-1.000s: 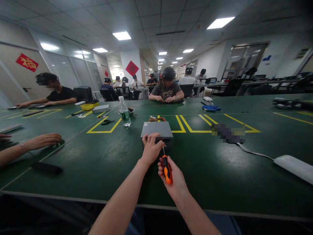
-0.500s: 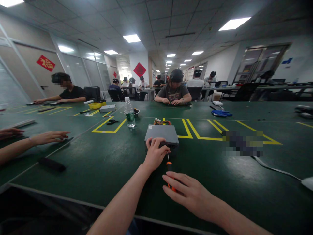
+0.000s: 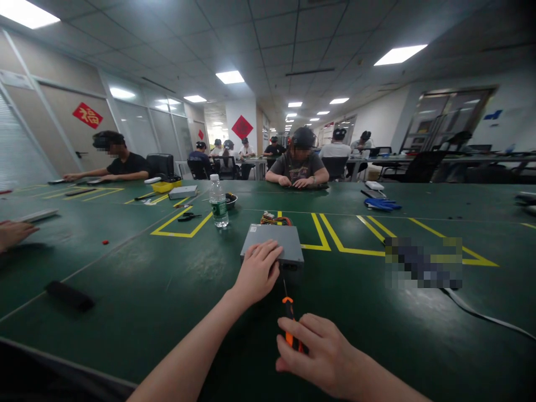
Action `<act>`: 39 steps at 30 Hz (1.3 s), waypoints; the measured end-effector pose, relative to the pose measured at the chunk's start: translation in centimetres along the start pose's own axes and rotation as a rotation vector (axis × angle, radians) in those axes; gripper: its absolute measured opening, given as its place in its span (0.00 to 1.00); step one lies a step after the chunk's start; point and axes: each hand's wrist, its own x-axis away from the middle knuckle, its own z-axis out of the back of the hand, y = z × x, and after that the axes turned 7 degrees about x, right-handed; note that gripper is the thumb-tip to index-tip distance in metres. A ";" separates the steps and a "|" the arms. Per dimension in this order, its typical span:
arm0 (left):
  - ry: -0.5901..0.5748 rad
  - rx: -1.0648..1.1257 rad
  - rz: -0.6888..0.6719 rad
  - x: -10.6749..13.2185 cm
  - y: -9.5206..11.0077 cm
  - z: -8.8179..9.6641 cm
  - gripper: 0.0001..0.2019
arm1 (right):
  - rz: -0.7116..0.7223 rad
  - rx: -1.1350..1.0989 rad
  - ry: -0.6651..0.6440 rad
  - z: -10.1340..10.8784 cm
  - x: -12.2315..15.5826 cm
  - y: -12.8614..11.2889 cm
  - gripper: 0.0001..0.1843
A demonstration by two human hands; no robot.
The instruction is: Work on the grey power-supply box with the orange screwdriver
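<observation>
A grey metal box [image 3: 272, 250] with coloured wires at its far end lies on the green table [image 3: 146, 285] in front of me. My left hand [image 3: 256, 272] rests on the box's near left corner, fingers curled over its top edge. My right hand [image 3: 320, 354] is closed round an orange-handled screwdriver [image 3: 288, 318]. The screwdriver's thin shaft points toward the box's near face, its tip close to the box.
A water bottle [image 3: 218, 201] stands left of the box, inside yellow floor-tape markings. A black bar [image 3: 69, 296] lies at left. Another person's hand [image 3: 12, 233] shows at the far left edge. A white cable [image 3: 481, 315] runs at right. Several people sit at the tables beyond.
My right hand has turned over the screwdriver and drawn nearer to me. My left hand slid up onto the box's top. The neighbour's hands pulled back to the left.
</observation>
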 end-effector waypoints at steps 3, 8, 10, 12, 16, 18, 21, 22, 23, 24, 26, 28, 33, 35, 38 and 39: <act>0.030 -0.042 -0.050 0.6 -0.5 0.2 0.19 | -0.047 -0.082 -0.042 0.5 0.1 0.0 0.11; 0.058 -0.039 0.002 0.8 -0.8 0.0 0.18 | -0.094 -0.111 0.002 -0.1 -0.2 0.8 0.11; 0.067 -0.033 0.023 0.8 -0.8 -0.3 0.18 | -0.136 -0.080 0.034 -0.6 -0.3 1.1 0.08; 0.074 -0.034 0.036 0.8 -0.8 -0.4 0.17 | -0.177 -0.057 0.034 -0.9 -0.4 1.2 0.07; 0.084 -0.037 0.051 0.9 -0.7 -0.5 0.17 | -0.197 -0.045 0.002 -0.8 -0.4 1.0 0.11; 0.088 -0.042 0.054 0.9 -0.6 -0.5 0.17 | -0.164 -0.017 0.018 -0.7 -0.3 1.1 0.13; 0.095 -0.053 0.056 0.9 -0.4 -0.5 0.17 | -0.150 0.078 0.051 -0.8 -0.1 1.5 0.08; 0.095 -0.054 0.059 0.9 -0.4 -0.5 0.17 | -0.149 0.113 0.063 -0.9 -0.1 1.6 0.06; 0.095 -0.053 0.063 0.9 -0.3 -0.5 0.16 | -0.151 0.146 0.069 -1.0 -0.1 1.8 0.05; 0.093 -0.050 0.067 0.9 -0.3 -0.5 0.16 | -0.155 0.174 0.071 -1.1 -0.1 1.9 0.06; 0.090 -0.046 0.069 0.9 -0.3 -0.5 0.17 | -0.168 0.204 0.056 -1.2 -0.2 2.0 0.07; 0.096 -0.046 0.065 0.9 -0.3 -0.5 0.17 | -0.179 0.202 0.023 -1.3 -0.4 1.8 0.05; 0.089 -0.058 0.066 0.8 -0.2 -0.4 0.16 | -0.154 0.108 -0.019 -1.5 -0.4 1.2 0.11; 0.078 -0.058 0.072 0.8 -0.2 -0.3 0.16 | -0.130 0.086 0.013 -1.7 -0.5 1.0 0.12; 0.065 -0.047 0.071 0.9 -0.2 -0.2 0.17 | -0.124 0.114 0.068 -1.9 -0.7 1.2 0.07; 0.062 -0.044 0.070 0.9 -0.2 -0.2 0.17 | -0.129 0.139 0.089 -1.9 -0.7 1.3 0.04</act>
